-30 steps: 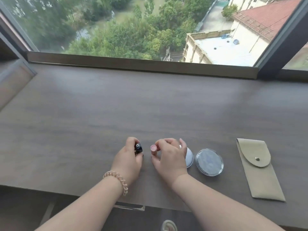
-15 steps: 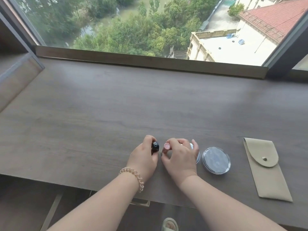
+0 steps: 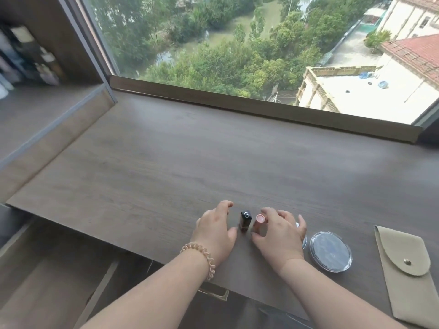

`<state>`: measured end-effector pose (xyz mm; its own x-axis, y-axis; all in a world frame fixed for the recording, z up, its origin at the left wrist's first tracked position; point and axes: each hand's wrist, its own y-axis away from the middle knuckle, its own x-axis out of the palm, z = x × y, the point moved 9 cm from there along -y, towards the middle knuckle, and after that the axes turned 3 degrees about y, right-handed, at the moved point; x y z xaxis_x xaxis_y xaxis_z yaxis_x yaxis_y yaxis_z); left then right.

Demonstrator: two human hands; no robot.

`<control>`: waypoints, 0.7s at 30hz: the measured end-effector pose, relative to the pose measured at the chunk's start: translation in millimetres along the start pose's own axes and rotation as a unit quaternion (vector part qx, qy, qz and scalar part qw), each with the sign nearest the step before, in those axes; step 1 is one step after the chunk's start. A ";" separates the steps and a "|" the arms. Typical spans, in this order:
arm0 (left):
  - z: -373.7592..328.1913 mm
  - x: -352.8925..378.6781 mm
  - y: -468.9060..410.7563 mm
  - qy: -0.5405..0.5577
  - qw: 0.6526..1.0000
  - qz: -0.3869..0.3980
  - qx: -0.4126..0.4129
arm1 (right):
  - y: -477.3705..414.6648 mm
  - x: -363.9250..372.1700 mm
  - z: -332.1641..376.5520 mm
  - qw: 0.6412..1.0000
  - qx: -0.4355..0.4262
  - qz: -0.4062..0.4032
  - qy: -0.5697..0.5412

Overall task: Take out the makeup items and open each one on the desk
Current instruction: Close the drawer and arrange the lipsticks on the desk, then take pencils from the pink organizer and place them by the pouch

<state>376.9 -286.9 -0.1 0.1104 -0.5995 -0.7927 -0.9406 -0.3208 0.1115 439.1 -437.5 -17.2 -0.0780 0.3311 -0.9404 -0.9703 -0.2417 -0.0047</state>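
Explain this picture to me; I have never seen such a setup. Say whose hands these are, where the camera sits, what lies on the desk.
No machine here: a person works with bare hands, filmed by a camera on their head, looking down. The left hand is open beside an upright black tube. The right hand sits around a pink tube next to it; whether it grips is unclear. Further right on the desk lie a round compact and a beige pouch.
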 end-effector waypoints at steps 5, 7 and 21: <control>25.2 -60.2 25.1 -0.003 0.997 -0.074 -0.015 | 4.8 -34.6 34.9 0.993 -0.088 -0.004 -0.076; 38.4 -93.4 39.5 -0.001 0.993 -0.116 -0.026 | 7.3 -56.5 66.3 0.981 -0.153 -0.049 -0.108; 167.9 -295.2 162.4 -0.029 0.932 -0.327 -0.155 | 67.5 -48.8 380.6 0.896 -0.416 -0.036 -0.148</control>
<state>137.6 -38.9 151.3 0.6010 -0.1643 -0.7822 -0.5391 -0.8058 -0.2450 290.4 -122.9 157.8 -0.1995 0.5702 -0.7969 -0.4774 -0.7668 -0.4291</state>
